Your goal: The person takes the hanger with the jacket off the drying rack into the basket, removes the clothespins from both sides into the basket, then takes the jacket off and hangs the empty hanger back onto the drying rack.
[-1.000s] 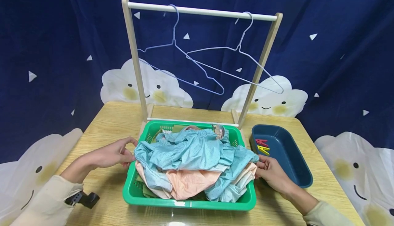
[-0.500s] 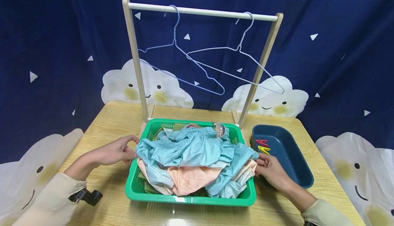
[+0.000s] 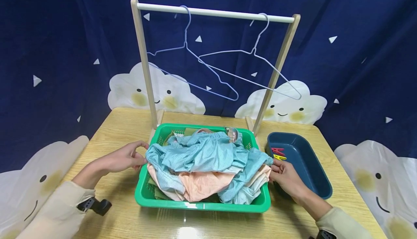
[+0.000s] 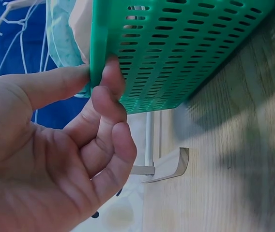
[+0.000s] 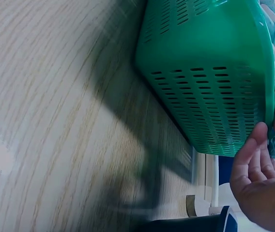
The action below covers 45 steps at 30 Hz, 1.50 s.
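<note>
A green plastic laundry basket (image 3: 195, 206) stands on the wooden table, heaped with clothes. On top lies a light blue dotted garment (image 3: 202, 156), with a peach one (image 3: 205, 185) below it. At the basket's left side my left hand (image 3: 125, 156) pinches the rim; in the left wrist view its thumb is on the inner side and curled fingers (image 4: 109, 104) are outside. My right hand (image 3: 286, 178) grips the opposite rim, fingers against the perforated outer wall (image 5: 200, 92) in the right wrist view. Its thumb is partly out of view there.
Behind the basket stands a rack with a white rail (image 3: 215, 13) carrying two wire hangers, one lavender (image 3: 211, 71) and one paler (image 3: 239, 75). To the right is a dark blue tray (image 3: 304, 159) with red and yellow clothespins (image 3: 278, 154). A dark blue curtain (image 3: 358, 22) hangs behind.
The basket has slid a little away from me, toward the rack, with both hands staying on its rim. The clothes moved along with it.
</note>
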{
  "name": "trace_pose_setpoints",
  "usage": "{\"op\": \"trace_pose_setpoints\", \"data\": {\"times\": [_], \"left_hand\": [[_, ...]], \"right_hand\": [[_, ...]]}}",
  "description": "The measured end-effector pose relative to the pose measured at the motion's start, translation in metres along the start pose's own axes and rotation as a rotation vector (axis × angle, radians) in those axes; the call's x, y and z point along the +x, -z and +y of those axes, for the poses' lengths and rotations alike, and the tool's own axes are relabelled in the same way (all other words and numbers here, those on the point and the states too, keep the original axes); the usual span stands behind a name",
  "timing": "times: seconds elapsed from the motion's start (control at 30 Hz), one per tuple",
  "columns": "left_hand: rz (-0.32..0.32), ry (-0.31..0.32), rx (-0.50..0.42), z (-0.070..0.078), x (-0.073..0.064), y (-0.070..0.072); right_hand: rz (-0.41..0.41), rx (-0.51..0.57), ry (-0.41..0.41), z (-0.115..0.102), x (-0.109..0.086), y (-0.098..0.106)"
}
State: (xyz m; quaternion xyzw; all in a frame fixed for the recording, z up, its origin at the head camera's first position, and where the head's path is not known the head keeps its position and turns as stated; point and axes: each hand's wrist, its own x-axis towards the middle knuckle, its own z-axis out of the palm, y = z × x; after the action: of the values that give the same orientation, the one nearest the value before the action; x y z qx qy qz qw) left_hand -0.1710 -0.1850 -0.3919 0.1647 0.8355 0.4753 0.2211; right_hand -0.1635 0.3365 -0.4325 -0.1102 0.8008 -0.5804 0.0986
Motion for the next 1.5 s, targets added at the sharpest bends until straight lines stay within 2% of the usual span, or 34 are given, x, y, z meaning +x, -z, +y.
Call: {"op": "trace_pose_setpoints", "data": {"times": [0.2, 0.4, 0.6, 1.1, 1.5], "left_hand": [[0.019, -0.021, -0.003, -0.003, 0.005, 0.001], [0.037, 0.001, -0.022, -0.005, 0.009, 0.001], [0.060, -0.001, -0.001, -0.005, 0.013, 0.002], [0.090, -0.008, -0.040, -0.008, 0.022, 0.002], [0.129, -0.007, -0.067, -0.010, 0.029, 0.003]], "right_hand": [[0.028, -0.005, -0.006, 0.001, 0.004, 0.000], [0.049, -0.009, -0.025, 0.003, 0.007, 0.001], [0.063, 0.003, -0.041, 0.002, 0.011, 0.001], [0.083, 0.031, -0.010, 0.002, 0.021, 0.003], [0.101, 0.033, -0.014, 0.001, 0.032, 0.001]]}}
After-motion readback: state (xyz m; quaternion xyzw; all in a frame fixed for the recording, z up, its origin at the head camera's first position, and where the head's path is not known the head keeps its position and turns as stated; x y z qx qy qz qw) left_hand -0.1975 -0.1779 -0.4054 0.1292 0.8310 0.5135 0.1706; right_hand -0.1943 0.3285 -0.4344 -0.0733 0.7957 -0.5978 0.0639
